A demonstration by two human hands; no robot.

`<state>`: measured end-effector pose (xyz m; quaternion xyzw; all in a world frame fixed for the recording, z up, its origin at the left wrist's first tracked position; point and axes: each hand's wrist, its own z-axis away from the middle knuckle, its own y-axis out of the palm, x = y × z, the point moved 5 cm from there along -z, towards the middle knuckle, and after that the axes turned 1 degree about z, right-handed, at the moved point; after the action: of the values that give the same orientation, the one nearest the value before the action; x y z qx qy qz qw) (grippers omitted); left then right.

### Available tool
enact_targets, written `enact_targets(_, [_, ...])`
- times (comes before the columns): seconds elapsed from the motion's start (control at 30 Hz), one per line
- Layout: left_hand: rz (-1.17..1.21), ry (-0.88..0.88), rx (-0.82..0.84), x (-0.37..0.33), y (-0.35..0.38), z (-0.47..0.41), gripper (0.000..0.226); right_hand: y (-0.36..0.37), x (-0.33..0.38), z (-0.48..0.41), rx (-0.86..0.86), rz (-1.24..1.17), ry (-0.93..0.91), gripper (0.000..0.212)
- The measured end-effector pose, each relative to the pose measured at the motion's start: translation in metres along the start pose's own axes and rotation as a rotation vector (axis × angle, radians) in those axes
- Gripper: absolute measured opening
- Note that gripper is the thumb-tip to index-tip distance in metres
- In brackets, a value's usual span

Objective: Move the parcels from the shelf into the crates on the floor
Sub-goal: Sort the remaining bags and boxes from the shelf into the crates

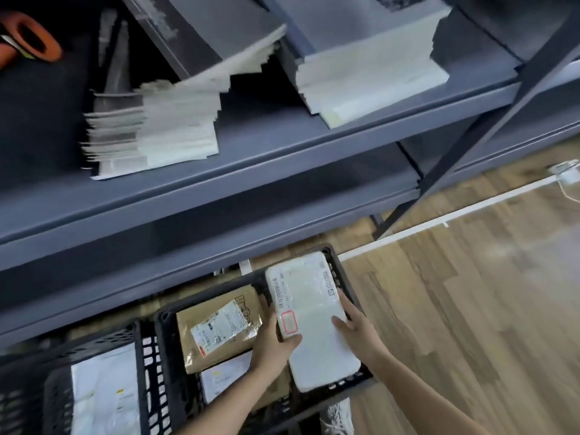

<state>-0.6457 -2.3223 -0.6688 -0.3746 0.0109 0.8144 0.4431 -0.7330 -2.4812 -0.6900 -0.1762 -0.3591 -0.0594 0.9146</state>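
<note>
A grey-blue metal shelving unit (282,146) fills the upper left, its boards stepping down one below another, each with a rolled front lip; the lower board (219,233) lies in shadow. A dark steel post (489,120) runs down its right end to the floor. The floor (470,309) is wood-look plank in pale brown with darker grain, lit evenly. A thin white strip (439,221) crosses it towards a small white fitting (565,172). Orange-handled scissors (34,39) lie in the dark top-left corner.
</note>
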Motion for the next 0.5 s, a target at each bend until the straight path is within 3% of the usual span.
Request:
enact_targets(0.23, [-0.207, -0.014, -0.044, 0.070, 0.034, -0.070, 0.102, 0.044, -0.069, -0.058, 0.092, 0.164, 0.082, 0.079])
enact_targets(0.5, [-0.363, 0.000, -0.063, 0.126, 0.070, -0.120, 0.107, 0.072, -0.119, -0.113, 0.147, 0.262, 0.065, 0.090])
